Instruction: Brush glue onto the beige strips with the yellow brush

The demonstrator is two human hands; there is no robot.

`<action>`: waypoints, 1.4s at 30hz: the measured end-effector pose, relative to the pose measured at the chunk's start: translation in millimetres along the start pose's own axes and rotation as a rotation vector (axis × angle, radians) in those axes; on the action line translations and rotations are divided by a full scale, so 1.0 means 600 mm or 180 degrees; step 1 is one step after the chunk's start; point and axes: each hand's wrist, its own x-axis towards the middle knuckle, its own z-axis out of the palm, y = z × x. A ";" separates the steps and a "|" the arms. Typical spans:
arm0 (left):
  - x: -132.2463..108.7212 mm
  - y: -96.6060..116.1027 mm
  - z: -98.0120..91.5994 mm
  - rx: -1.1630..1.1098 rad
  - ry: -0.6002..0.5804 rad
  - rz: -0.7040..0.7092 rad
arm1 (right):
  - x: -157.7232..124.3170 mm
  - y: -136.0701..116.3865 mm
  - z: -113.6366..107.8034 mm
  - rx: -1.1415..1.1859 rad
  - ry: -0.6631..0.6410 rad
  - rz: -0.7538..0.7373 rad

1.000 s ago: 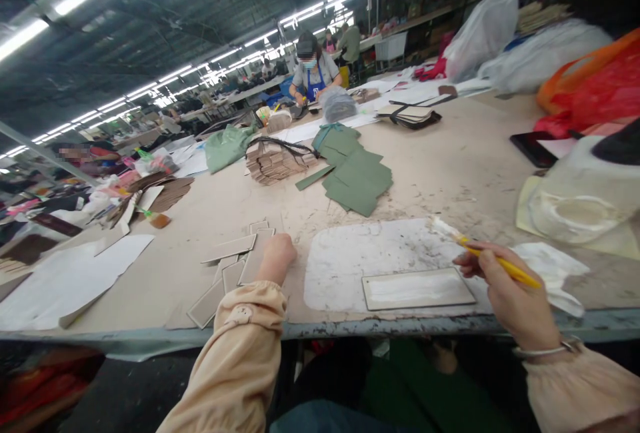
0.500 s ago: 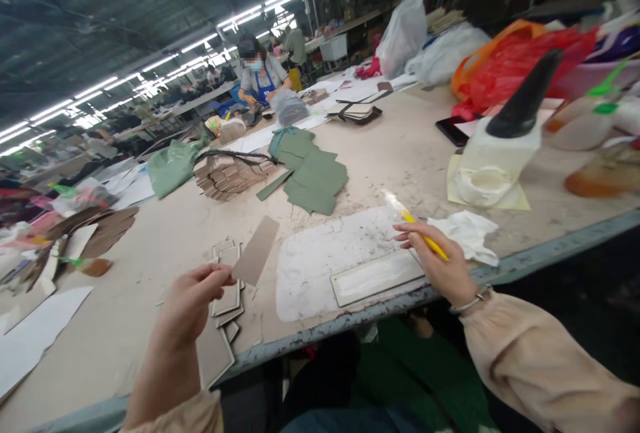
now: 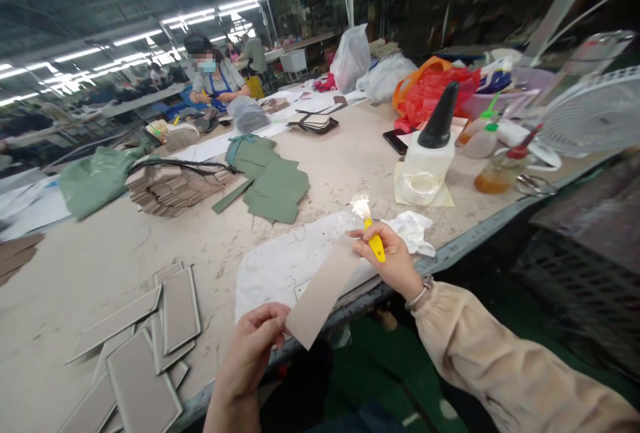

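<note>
The left hand pinches one beige strip by its near end; the far end reaches the right hand, which grips one yellow brush. Left of the pinch lie at least six bordered panels. Beyond the brush grip stands one black-nozzled bottle; farther right, one red-topped jar holds amber liquid.

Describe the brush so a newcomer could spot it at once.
On the beige table, find the white sheet by the near edge. Near its right end, the right hand grips the brush, whitish bristles pointing forward. Its yellow handle sets it apart from the flat beige strip and crumpled white wad beside it.
</note>
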 end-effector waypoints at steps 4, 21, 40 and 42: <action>0.005 -0.022 0.018 -0.0388 0.0143 -0.0074 | 0.004 0.008 -0.004 -0.0445 0.0287 -0.0399; 0.050 -0.086 -0.015 0.2594 0.0927 0.1905 | 0.006 0.030 -0.062 -0.1634 0.0662 -0.0776; 0.054 -0.105 -0.026 0.3304 0.0225 0.2746 | -0.023 0.044 -0.030 -0.1923 0.0363 -0.0674; 0.054 -0.104 -0.026 0.3303 0.0200 0.2744 | -0.024 0.045 -0.029 -0.1954 0.0343 -0.0667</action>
